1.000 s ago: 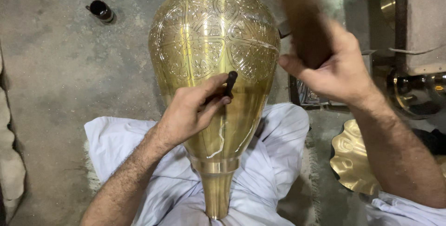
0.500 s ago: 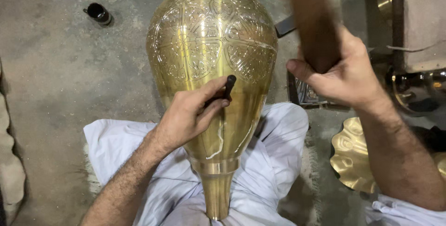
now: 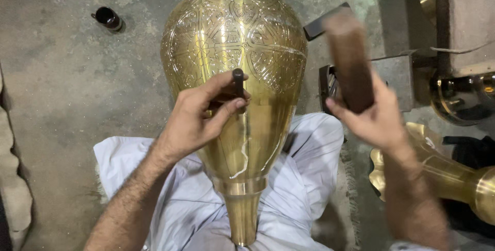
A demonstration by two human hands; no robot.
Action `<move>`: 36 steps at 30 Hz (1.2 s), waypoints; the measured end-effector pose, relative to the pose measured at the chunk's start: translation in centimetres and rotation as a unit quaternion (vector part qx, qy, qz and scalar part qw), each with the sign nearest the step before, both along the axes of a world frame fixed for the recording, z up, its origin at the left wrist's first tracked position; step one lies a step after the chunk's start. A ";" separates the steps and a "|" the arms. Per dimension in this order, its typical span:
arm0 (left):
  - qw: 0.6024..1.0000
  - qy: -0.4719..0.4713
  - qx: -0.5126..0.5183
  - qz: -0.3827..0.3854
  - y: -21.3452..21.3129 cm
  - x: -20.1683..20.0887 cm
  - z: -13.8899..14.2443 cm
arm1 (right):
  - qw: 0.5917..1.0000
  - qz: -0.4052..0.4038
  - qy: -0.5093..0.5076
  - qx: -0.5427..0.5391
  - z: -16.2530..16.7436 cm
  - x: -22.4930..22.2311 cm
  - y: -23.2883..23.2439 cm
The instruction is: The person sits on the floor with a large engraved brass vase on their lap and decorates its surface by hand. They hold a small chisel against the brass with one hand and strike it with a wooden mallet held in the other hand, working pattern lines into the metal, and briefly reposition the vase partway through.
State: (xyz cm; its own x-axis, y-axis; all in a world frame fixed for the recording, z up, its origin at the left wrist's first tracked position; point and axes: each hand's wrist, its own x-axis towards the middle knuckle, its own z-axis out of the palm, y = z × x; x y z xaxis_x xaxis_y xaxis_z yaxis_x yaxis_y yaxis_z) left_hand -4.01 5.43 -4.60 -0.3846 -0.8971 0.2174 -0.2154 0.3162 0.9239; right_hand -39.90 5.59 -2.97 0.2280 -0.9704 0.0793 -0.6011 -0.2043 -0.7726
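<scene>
Right now a large engraved brass vase (image 3: 234,65) lies across the person's lap, its narrow neck pointing back toward the body and its wide belly out over the concrete floor (image 3: 67,75). White cloth (image 3: 309,168) of the person's clothing shows under the vase on both sides of the neck.

Resting on the near slope of the vase's belly, the left hand (image 3: 198,119) pinches a short dark chisel (image 3: 238,82) between thumb and fingers, with the tool's tip set against the metal near the edge of the engraved band. To the right of the vase, clear of its surface, the right hand (image 3: 374,119) is clenched around a blurred brown wooden mallet (image 3: 349,60), which is raised above the level of the chisel.

Beyond the vase to the left, well apart from it, a small dark cup (image 3: 108,19) stands on the floor. Just right of the vase, behind the mallet, sits a dark metal block (image 3: 397,78). Farther right lie other brass pieces, among them a fluted brass vessel (image 3: 438,171) beside the right forearm and a rounded brass bowl (image 3: 461,96) above it.
</scene>
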 end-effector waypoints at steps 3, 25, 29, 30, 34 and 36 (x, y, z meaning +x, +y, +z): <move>0.994 -0.070 -0.018 -0.076 -1.7 -0.3 0.6 | 0.966 -0.111 -0.215 0.096 -6.1 0.6 4.1; 0.863 -0.260 -0.039 -0.431 -9.1 -7.1 2.9 | 0.891 -0.211 -0.400 0.039 -9.8 3.7 9.7; 0.850 -0.300 -0.014 -0.434 -9.4 -7.2 2.7 | 0.924 -0.272 -0.270 -0.010 -9.1 4.1 9.6; 0.852 -0.291 -0.019 -0.436 -9.5 -7.1 2.7 | 0.934 -0.269 -0.234 -0.017 -9.0 4.2 9.5; 0.873 -0.236 -0.045 -0.424 -9.4 -6.8 2.8 | 0.912 -0.264 -0.311 -0.032 -8.3 4.3 9.1; 0.873 -0.246 -0.032 -0.419 -9.3 -6.8 2.9 | 0.939 -0.254 -0.226 -0.058 -8.2 4.3 9.1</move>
